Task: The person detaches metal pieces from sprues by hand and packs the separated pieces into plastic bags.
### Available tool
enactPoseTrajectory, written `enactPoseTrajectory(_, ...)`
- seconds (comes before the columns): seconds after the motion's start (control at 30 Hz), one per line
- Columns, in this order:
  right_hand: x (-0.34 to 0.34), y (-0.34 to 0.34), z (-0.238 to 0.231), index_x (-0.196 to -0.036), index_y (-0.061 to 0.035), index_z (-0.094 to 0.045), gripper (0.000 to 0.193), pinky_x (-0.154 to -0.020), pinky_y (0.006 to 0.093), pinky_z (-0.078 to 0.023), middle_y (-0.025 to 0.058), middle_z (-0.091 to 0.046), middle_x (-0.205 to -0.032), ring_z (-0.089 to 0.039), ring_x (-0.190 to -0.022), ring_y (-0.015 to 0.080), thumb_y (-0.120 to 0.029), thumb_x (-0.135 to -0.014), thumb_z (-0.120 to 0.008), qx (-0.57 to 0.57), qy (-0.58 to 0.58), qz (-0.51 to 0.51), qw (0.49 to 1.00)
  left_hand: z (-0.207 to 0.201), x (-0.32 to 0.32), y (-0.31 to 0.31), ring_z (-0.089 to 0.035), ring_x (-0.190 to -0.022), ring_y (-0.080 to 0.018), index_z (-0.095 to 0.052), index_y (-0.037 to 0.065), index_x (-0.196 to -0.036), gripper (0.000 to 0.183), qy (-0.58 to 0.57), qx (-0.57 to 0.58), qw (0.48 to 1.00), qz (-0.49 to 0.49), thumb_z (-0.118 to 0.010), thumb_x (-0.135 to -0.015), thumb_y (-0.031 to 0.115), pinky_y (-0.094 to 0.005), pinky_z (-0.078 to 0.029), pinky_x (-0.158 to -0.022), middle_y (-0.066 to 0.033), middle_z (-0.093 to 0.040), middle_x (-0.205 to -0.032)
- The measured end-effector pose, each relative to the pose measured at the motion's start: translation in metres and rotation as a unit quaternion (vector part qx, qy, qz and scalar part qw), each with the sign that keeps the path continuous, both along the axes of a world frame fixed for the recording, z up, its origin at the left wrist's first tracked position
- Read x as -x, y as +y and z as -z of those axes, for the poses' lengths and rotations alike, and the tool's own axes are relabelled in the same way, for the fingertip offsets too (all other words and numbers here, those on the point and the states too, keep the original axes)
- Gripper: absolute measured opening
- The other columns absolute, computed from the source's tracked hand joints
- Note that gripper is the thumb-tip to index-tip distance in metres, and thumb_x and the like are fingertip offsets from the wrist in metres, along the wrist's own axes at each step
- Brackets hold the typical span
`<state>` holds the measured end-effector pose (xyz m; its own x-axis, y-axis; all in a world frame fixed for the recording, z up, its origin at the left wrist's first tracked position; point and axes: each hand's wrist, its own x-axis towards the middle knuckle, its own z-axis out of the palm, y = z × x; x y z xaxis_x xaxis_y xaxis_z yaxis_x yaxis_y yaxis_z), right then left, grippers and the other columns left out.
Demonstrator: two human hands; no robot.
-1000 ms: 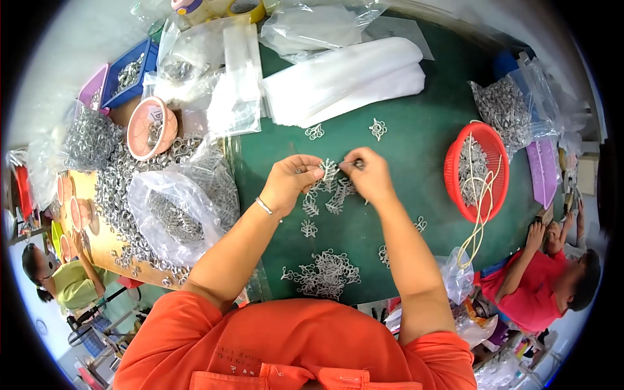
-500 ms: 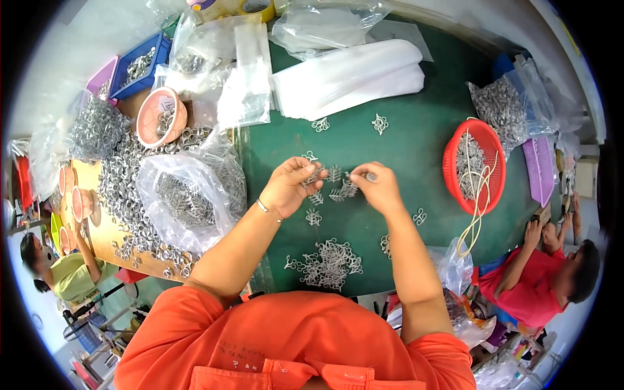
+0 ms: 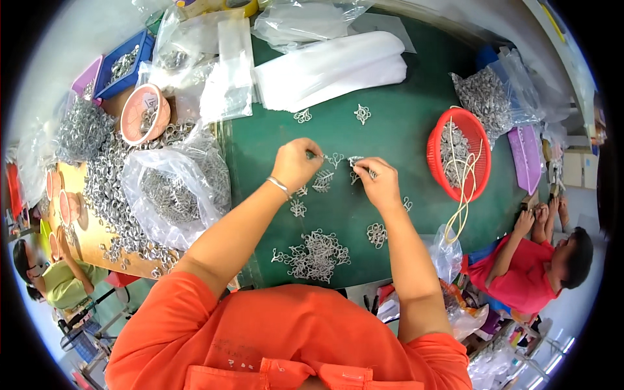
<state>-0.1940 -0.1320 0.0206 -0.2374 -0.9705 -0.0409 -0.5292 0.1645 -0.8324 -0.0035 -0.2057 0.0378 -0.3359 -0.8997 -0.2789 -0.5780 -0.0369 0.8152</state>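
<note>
Watching over the remote head feed, I get the green tabletop [image 3: 390, 140], its near edge partly hidden by the person's orange shirt [image 3: 279, 331], which the lower rim cuts off. Left of and beyond the red perforated basket [image 3: 435, 156] lies a white plastic-sheet bundle [image 3: 331, 71]; a cream cord [image 3: 467, 170] covers some of the basket's contents. Left of the basket, nearer the person, I see the heap of silver hooks [image 3: 315, 257], too tangled to count.

Directly left of the basket, the right hand [image 3: 380, 182] pinches a silver piece [image 3: 354, 160], mostly covered, its visible end poking away from the basket. Farther left, the left hand [image 3: 298, 162] is curled, something dark showing; I cannot tell what it grasps. A looped silver piece [image 3: 335, 159] sits by its fingertips, touching or apart I can't tell. Between the hands, left of the basket, the fishbone-shaped cluster [image 3: 323, 181] lies slantwise, its far end leaning basketward.
</note>
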Motion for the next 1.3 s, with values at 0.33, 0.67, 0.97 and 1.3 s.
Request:
enactPoseTrajectory(0.33,-0.003,-0.006,-0.006,-0.082,-0.0021,-0.062,0.009,-0.067,0.0321,-0.046,0.0097,-0.06,-0.079,-0.059,-0.073,0.0248,-0.006,-0.074,-0.064,0.05,0.045,0.035,0.997,0.002,-0.048,-0.005,-0.051,-0.065,-0.0168,-0.055,0.006,-0.078,0.018,0.494,-0.409,0.751,-0.154,-0.044,-0.074,0.02,-0.0267,-0.037,-0.048,-0.003,-0.051,-0.069)
enactPoseTrajectory(0.67,0.007,-0.011,-0.003,-0.089,-0.0038,-0.057,0.014,-0.051,0.0258,-0.042,0.0021,-0.057,-0.072,-0.053,-0.065,0.0125,-0.003,-0.077,-0.065,-0.144,-0.419,0.104,0.891,0.02,0.008,0.025,-0.06,-0.081,-0.0324,-0.06,0.004,-0.084,0.022,-0.139,0.098,0.971,0.169,-0.068,-0.065,0.011,-0.0397,-0.049,-0.071,-0.0154,-0.059,-0.088)
enactPoseTrajectory(0.97,0.019,0.016,-0.005,-0.09,-0.0078,-0.053,0.012,-0.054,0.0254,-0.039,0.004,-0.052,-0.082,-0.048,-0.074,0.0158,-0.014,-0.081,-0.059,0.013,-0.698,0.069,0.713,0.003,-0.032,0.017,-0.046,-0.055,-0.0113,-0.051,0.003,-0.105,0.03,0.539,-0.437,0.713,-0.099,-0.057,-0.078,0.012,-0.0203,-0.031,-0.041,-0.0058,-0.053,-0.081)
enactPoseTrajectory(1.3,-0.029,0.006,-0.022,-0.09,-0.0073,-0.057,0.022,-0.061,0.0291,-0.047,0.0025,-0.056,-0.079,-0.057,-0.074,0.014,-0.005,-0.071,-0.068,-0.234,-0.37,-0.012,0.899,0.006,-0.059,0.016,-0.06,-0.071,-0.019,-0.056,0.01,-0.083,0.016,0.24,-0.128,0.96,-0.06,-0.067,-0.071,0.015,-0.0299,-0.044,-0.056,-0.0052,-0.059,-0.077)
